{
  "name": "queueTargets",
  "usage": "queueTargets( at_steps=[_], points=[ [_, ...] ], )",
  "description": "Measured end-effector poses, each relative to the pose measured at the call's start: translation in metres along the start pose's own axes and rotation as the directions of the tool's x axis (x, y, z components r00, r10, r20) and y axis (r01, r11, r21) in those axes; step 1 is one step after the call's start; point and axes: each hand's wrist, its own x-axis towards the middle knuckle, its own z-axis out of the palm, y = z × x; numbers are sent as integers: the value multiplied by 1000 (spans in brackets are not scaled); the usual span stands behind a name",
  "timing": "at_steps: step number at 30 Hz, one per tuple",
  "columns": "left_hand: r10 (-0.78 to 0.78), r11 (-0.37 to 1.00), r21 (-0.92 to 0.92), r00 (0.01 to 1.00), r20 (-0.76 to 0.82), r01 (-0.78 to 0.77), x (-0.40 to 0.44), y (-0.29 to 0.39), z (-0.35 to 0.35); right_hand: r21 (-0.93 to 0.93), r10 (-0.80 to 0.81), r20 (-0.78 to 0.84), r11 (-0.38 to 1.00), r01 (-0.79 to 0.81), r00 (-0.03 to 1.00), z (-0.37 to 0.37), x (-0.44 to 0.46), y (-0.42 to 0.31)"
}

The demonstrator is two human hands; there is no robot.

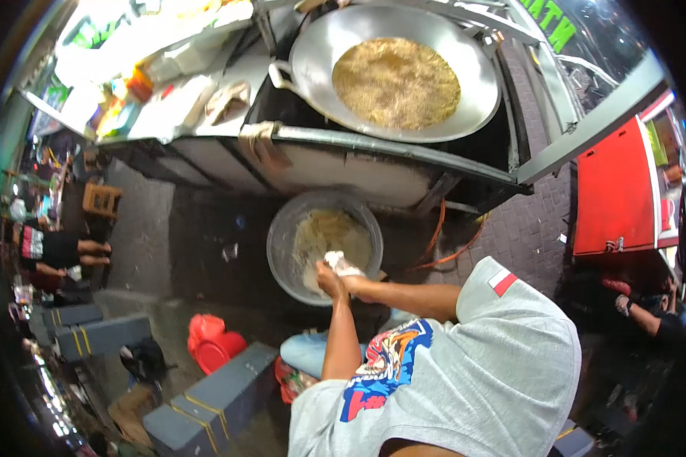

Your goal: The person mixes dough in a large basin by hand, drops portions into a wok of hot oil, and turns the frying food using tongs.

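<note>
My left hand (pixel 330 280) and my right hand (pixel 354 285) are close together over the near side of a large grey tub (pixel 280 263). Between them is a white, floury piece (pixel 344 264), which my closed fingers hold from both sides. Pale yellowish, flour-like stuff (pixel 320 232) covers the bottom of the tub. Beyond the tub, up on the cart, a big metal wok (pixel 312 57) holds bubbling oil with many frying pieces (pixel 396 80) in it.
The metal cart edge (pixel 343 145) runs beyond the tub, with a cloth (pixel 263 141) over it. An orange hose (pixel 434 244) lies right of the tub. At the lower left are a red bucket (pixel 219 352) and a grey bench (pixel 236 385). People sit at the far left and far right.
</note>
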Motion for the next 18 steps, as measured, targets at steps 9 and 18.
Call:
queueTargets(
  at_steps=[9,18],
  points=[
    [196,979,44,977,87,-200,-44,53,-55,437,77,-12,897,-64,997,-6,21,72],
    [337,941,-68,938,81,-333,-49,51,-58,641,388,320,583,-499,864,-12,48,51]
  ],
)
